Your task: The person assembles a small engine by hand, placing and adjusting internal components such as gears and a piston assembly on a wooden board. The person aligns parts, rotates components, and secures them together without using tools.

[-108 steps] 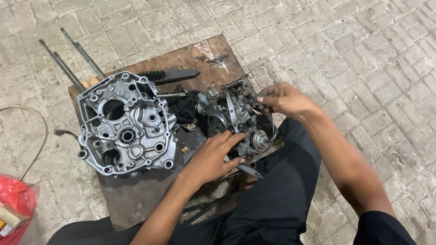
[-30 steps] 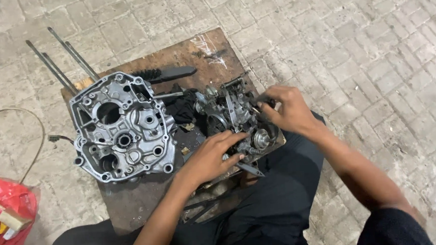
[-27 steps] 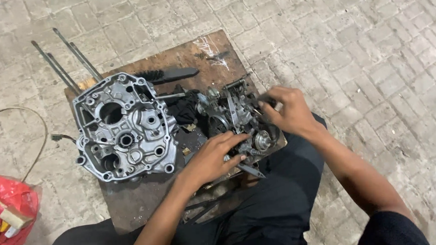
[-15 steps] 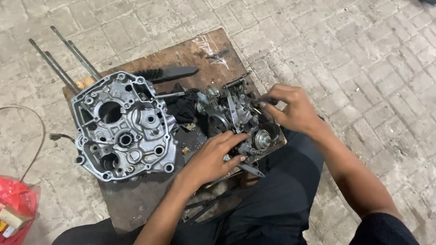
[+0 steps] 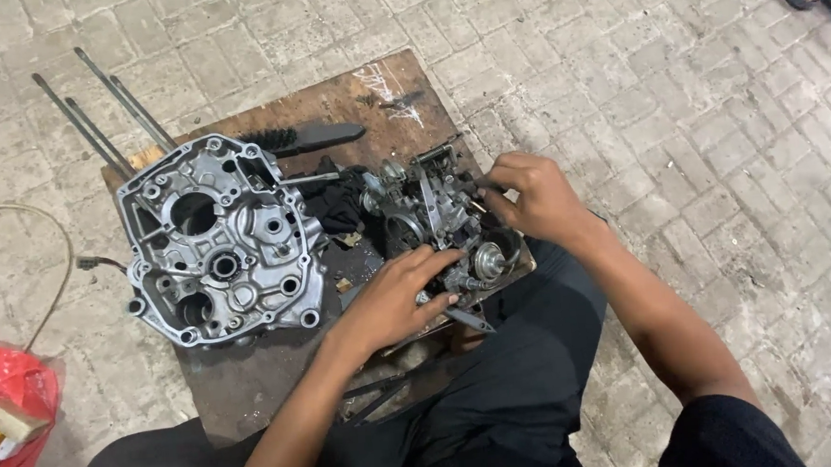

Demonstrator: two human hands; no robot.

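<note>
The left hand (image 5: 395, 296) is bracing the dark engine assembly (image 5: 439, 223) while the right hand (image 5: 532, 194) is pinching a small fitting on its far edge (part unclear). Judging by this, the fitting is being worked; next calls for steady bracing

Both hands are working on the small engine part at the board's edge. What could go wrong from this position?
1. The engine part sits at the near right edge of the wooden board, over the lap; a push from the left hand or right hand might tip it off.
2. The crankcase half overhangs the board's left edge and could slide if the board is jolted.
3. The oily surface may make fingers slip.
</note>
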